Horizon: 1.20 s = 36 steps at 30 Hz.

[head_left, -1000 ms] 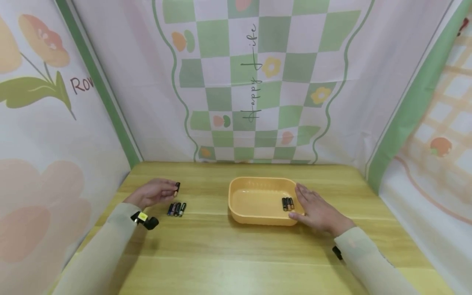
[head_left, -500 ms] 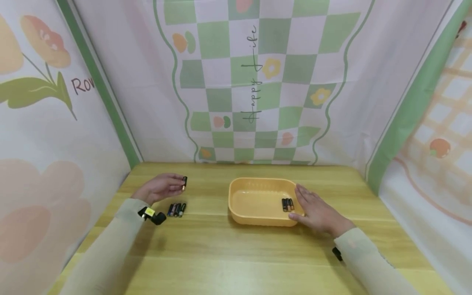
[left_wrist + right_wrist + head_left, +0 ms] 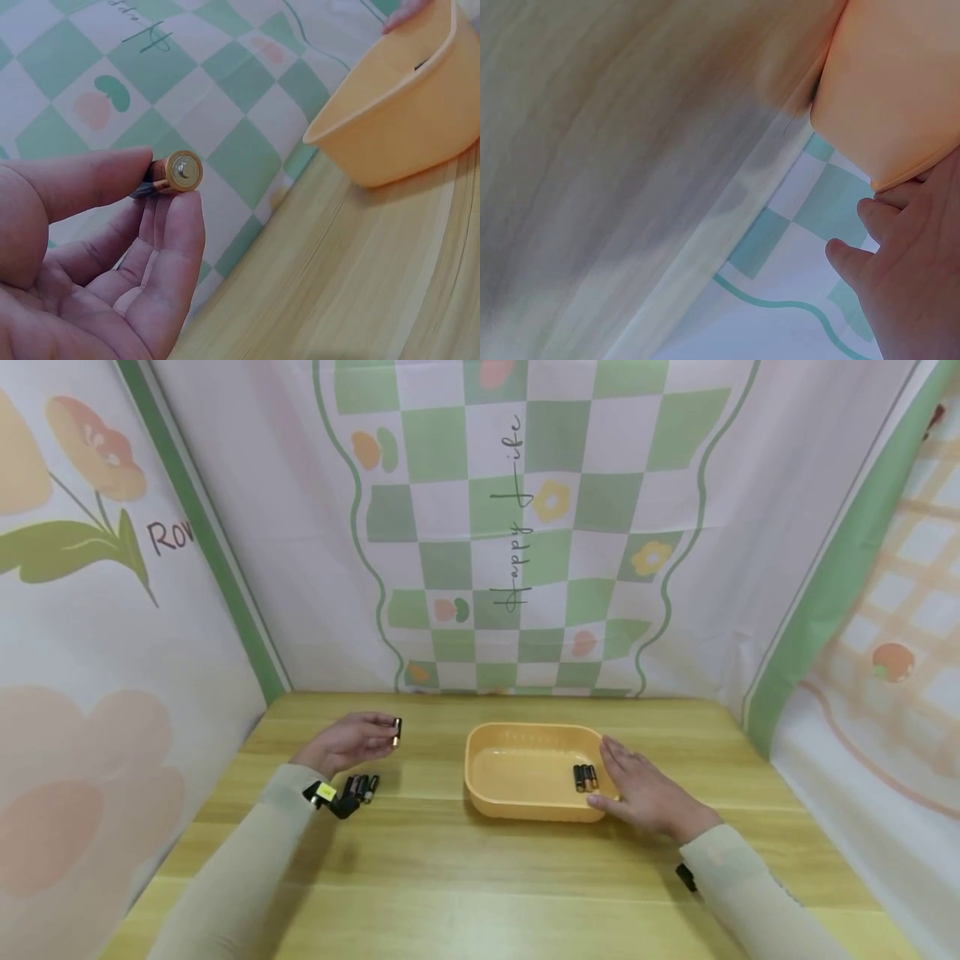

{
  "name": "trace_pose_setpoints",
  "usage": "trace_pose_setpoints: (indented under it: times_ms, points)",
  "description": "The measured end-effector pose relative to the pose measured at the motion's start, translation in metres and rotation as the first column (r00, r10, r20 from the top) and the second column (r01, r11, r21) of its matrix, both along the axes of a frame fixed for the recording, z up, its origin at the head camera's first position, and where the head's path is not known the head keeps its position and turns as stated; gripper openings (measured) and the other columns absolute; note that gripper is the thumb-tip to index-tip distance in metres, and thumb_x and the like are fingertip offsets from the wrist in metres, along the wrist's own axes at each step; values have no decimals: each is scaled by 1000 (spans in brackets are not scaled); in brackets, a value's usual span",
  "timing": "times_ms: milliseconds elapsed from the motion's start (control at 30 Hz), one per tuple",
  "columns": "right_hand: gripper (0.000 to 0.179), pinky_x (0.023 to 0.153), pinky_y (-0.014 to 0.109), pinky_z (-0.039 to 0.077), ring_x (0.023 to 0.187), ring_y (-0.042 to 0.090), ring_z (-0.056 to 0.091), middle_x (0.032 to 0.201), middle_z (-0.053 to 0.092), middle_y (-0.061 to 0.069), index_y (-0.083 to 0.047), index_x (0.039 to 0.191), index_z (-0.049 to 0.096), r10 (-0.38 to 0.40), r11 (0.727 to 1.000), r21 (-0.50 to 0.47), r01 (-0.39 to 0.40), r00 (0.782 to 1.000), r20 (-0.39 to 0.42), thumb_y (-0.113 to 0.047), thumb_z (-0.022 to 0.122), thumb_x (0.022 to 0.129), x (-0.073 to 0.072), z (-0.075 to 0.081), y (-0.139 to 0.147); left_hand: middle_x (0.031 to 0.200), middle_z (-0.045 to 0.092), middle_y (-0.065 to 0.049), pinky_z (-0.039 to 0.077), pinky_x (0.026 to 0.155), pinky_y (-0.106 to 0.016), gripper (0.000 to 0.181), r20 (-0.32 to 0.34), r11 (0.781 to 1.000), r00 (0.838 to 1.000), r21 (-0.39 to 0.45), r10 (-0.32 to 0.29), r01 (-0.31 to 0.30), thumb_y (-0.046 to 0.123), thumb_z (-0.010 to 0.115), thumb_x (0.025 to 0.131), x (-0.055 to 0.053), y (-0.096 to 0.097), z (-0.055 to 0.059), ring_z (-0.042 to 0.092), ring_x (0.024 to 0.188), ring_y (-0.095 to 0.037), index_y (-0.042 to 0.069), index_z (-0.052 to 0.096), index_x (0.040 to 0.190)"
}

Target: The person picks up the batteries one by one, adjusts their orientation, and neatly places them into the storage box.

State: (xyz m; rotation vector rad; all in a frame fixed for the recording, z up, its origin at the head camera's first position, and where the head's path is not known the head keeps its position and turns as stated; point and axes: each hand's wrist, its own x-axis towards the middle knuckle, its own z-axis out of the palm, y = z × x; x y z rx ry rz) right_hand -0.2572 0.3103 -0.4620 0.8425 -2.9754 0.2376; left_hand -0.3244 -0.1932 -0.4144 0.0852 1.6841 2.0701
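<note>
My left hand (image 3: 347, 746) pinches one battery (image 3: 397, 732) between thumb and fingers, above the left part of the table. In the left wrist view the battery (image 3: 182, 171) turns its copper-coloured end and metal nub towards the camera. A yellow plastic basket (image 3: 525, 808) stands at the middle right, with three dark batteries (image 3: 584, 777) side by side at its right end. My right hand (image 3: 651, 792) rests with straight fingers along the basket's right end, thumb on the near rim. The right wrist view shows fingertips (image 3: 847, 259) beside the basket's rim.
Several more batteries (image 3: 364, 787) lie in a row on the wooden table (image 3: 465, 885), partly covered by the left wrist camera (image 3: 333, 799). A checked green and white cloth (image 3: 521, 568) hangs behind the table's far edge, with printed cloths at both sides.
My left hand has moved right and slightly away with its battery, from above the row of batteries towards the basket. My right hand and the basket have stayed in place.
</note>
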Motion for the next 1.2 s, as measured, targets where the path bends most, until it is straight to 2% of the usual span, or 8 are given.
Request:
trace_pose_setpoints:
  times_ms: [367, 767, 933, 1033, 1200]
  points:
    - [93, 116, 55, 14, 144, 38, 11, 159, 3, 19, 7, 151, 11, -2, 1000, -8, 2, 1000, -8, -62, 41, 97, 0, 1, 0, 97, 64, -11, 55, 88, -34, 24, 18, 1000, 1000, 17, 0, 0, -8, 54, 95, 0, 19, 0, 65, 88, -21, -4, 51, 118]
    - [93, 117, 53, 14, 145, 35, 9, 160, 2, 17, 5, 152, 10, -12, 1000, -7, 12, 1000, 5, -64, 40, 96, 0, 0, 1, 95, 64, -10, 54, 90, -34, 26, 25, 1000, 1000, 3, -4, 3, -6, 55, 95, -3, 37, 4, 65, 86, -20, -6, 50, 120]
    - [93, 116, 55, 15, 144, 38, 11, 159, 5, 21, 7, 151, 11, 1, 1000, -10, -1, 1000, -11, -63, 41, 97, -1, 0, 1, 97, 63, -12, 55, 87, -33, 23, 46, 1000, 999, 17, -4, 3, -6, 57, 94, -4, 43, 5, 64, 85, -20, -4, 53, 117]
    - [93, 116, 56, 15, 144, 38, 12, 159, 6, 22, 7, 151, 12, 4, 1000, -12, -4, 1000, -18, -62, 41, 97, 0, -1, 0, 98, 64, -12, 55, 88, -34, 22, 46, 1000, 999, 28, -9, 8, -5, 58, 93, -5, 48, 6, 65, 84, -20, -3, 54, 115]
    - [93, 116, 55, 14, 145, 38, 10, 160, 2, 19, 6, 152, 9, -4, 1000, -4, 5, 1000, 7, -62, 40, 97, 1, 0, 0, 94, 65, -11, 50, 97, -41, 21, 39, 999, 999, 35, -25, 24, -6, 58, 93, -5, 56, 7, 65, 83, -19, -3, 54, 113]
